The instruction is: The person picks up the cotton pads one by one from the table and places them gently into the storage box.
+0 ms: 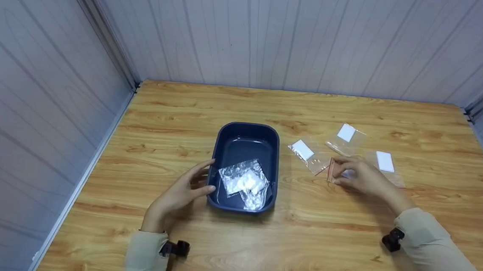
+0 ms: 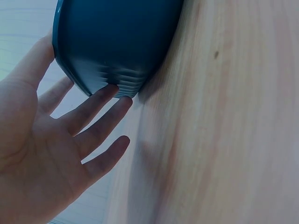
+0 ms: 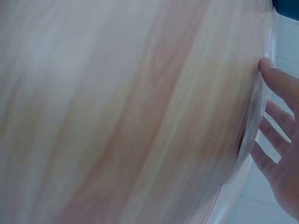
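Note:
A dark blue rectangular box stands on the table, with several clear plastic bags lying overlapped inside its near half. Spread and nearly straight, the fingers of my left hand touch the box's left side; in the left wrist view, fingertips rest against its ribbed outer wall. To the right of the box, my right hand pinches the red-striped end of a clear zip-lock bag. In the right wrist view, that bag lies low over the table between thumb and fingers, partly hidden by the hand.
Around the right hand lie three more clear bags with white rectangles: a left one, a far one and a right one. Pale panel walls stand behind and beside the wood-grain table.

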The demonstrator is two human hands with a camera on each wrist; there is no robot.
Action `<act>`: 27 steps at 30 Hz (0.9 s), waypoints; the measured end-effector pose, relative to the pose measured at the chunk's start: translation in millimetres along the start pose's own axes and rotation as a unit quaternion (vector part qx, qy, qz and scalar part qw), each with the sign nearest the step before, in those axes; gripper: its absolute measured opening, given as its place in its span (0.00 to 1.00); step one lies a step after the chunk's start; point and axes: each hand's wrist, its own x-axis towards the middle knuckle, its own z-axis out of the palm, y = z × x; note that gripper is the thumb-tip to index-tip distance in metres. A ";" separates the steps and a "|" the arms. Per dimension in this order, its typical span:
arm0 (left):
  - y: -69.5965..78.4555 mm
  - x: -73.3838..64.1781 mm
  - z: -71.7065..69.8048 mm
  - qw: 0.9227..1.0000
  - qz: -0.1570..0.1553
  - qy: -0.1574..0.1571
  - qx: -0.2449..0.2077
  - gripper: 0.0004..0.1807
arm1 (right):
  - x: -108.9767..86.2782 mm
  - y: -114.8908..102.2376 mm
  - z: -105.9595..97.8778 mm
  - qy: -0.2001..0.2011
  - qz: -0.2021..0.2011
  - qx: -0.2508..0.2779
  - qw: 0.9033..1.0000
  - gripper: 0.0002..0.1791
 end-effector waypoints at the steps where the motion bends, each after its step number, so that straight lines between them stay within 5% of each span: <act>1: 0.1 0.1 -0.1 1.000 -0.001 0.000 0.000 0.40 | 0.4 0.0 0.0 -0.001 0.002 0.000 1.000 0.04; 14: 1.8 -1.3 0.3 1.000 0.000 0.004 0.006 0.39 | 0.1 0.8 0.2 0.003 -0.002 -0.003 1.000 0.04; 27: 2.1 -1.5 0.1 1.000 -0.004 0.007 0.009 0.40 | -0.6 -8.2 -7.3 0.059 -0.009 0.026 0.998 0.07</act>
